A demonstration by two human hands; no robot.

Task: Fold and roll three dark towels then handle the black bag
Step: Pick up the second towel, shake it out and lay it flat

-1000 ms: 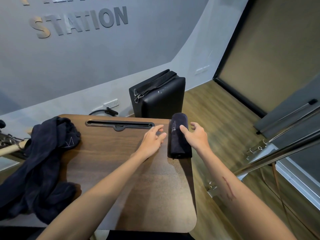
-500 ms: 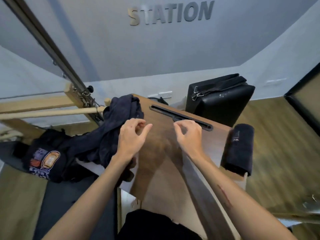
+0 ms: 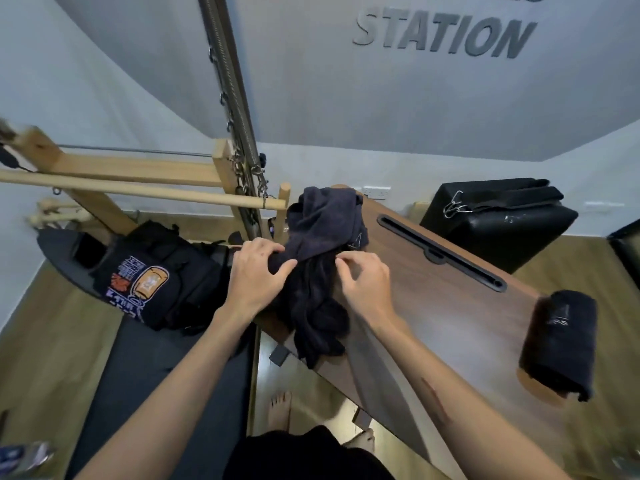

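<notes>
Both hands are at the towel pile [image 3: 322, 258] on the left end of the bench [image 3: 433, 306]. Left hand [image 3: 258, 275] lies on the pile's 9 o'clock flank, thumb and fingers [image 3: 268, 249] curled into the cloth: looks like a loose grasp starting, not clenched. Right hand [image 3: 363, 285] sits at the pile's 3 o'clock side, fingers bent and apart, tips just touching or just short of the cloth; can't tell which, nothing gripped that I can see. The pile's long axis runs roughly 12 to 6, top bunched toward the wall, bottom drooping over the near bench edge. Cloth lies between the hands, so each hand is about equally near; the left already has contact, so I'd guess it lifts first. One rolled towel [image 3: 557, 344] is done, parked at the bench's 4 o'clock corner, well apart from the hands, with a small pale mark on it, too blurred to read. A similar pale mark shows on the pile. Black bag [image 3: 498, 216] stands on the floor beyond the bench at 2 o'clock, untouched. The wall lettering [image 3: 446, 34] reads "STATION". A dark printed item [image 3: 145, 282] lies at 9 o'clock; its text is illegible.
</notes>
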